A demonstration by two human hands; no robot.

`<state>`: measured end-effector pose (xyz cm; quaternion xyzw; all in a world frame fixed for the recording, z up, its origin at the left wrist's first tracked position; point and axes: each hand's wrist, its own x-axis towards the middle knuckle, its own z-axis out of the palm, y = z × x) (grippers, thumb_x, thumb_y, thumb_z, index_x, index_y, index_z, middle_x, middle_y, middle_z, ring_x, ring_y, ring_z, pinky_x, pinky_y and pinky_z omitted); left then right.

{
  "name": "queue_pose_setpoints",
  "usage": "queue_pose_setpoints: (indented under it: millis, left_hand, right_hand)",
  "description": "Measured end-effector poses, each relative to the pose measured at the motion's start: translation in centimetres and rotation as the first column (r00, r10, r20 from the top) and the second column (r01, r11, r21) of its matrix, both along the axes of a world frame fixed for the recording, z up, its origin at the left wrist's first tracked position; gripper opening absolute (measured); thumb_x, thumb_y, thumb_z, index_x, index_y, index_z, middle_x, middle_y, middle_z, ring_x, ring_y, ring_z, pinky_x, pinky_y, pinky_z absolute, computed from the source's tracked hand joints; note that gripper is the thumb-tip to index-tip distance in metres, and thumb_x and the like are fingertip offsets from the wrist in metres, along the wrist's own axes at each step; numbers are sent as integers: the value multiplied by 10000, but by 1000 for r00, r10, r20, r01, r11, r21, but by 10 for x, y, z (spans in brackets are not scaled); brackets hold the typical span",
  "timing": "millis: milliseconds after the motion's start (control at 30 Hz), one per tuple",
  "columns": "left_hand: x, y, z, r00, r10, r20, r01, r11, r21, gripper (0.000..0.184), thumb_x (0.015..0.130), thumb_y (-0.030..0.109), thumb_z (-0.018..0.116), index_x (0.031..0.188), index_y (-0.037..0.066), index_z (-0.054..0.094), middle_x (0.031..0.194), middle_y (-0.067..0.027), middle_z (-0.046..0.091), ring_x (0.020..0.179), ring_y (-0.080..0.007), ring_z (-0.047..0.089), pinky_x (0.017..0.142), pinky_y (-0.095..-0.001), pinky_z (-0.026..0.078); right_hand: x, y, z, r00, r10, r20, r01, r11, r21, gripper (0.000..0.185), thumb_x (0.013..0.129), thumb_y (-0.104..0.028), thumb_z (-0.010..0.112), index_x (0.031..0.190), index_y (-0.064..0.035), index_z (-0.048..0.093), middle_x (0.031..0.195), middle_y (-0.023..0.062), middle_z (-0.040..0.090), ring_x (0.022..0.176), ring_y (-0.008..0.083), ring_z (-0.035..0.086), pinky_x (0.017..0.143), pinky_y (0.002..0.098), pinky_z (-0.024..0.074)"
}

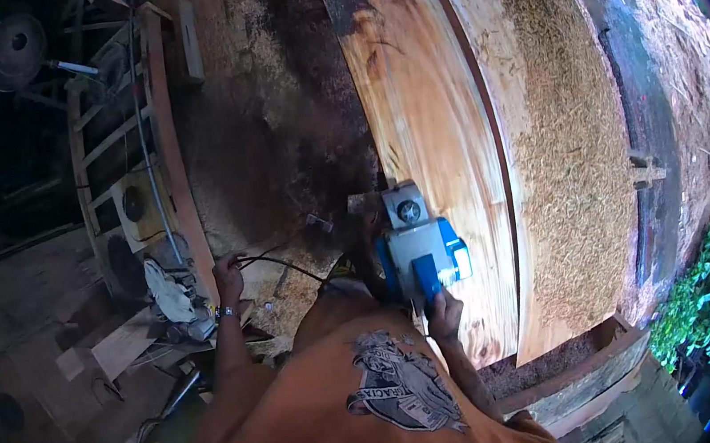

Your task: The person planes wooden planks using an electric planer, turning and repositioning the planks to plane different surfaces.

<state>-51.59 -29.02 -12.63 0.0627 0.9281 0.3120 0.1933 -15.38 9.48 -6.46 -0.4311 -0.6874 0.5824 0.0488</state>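
A blue and grey power planer (pixel 416 245) rests on a long pale wooden board (pixel 429 104), near its lower left edge. My right hand (pixel 445 315) is closed round the planer's blue rear handle. Out to the left, my left hand (pixel 228 278) is closed on a black cable (pixel 284 265), which runs across toward my body. A watch (pixel 224 311) is on my left wrist. The planer's underside is hidden against the board.
A second board covered in wood shavings (pixel 570 148) lies to the right, past a narrow gap. On the left are a wooden rack (pixel 170 147), a white cloth (pixel 169 291) and a fan (pixel 12 41). A thick beam (pixel 573 381) crosses below the boards.
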Motion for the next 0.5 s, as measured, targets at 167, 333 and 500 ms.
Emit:
queue_pose_setpoints:
  millis: [167,333,500]
  left_hand:
    - [13,-49,31,991,103,-89,-99,994,45,419,762,-151,438,990,14,749,969,-157,745,930,-249,712,833,-352,547]
    - [-6,-135,37,926,326,-191,-310,945,106,394,799,-107,444,1022,14,745,965,-94,743,895,-214,688,821,-327,533]
    - [-45,-96,106,883,421,-207,-433,901,-13,334,866,-40,460,1027,13,748,878,-79,711,807,-165,647,754,-316,528]
  right_hand:
    - [-64,8,-8,990,-99,-101,110,987,119,505,1057,-353,427,761,29,570,550,46,462,518,118,447,470,352,322]
    - [-167,49,-12,994,-104,31,100,988,115,496,1039,-346,489,935,98,684,730,260,636,679,303,617,653,445,463]
    - [-283,89,-11,989,-148,16,143,977,160,620,1031,-458,494,989,129,689,861,308,693,826,361,689,749,464,494]
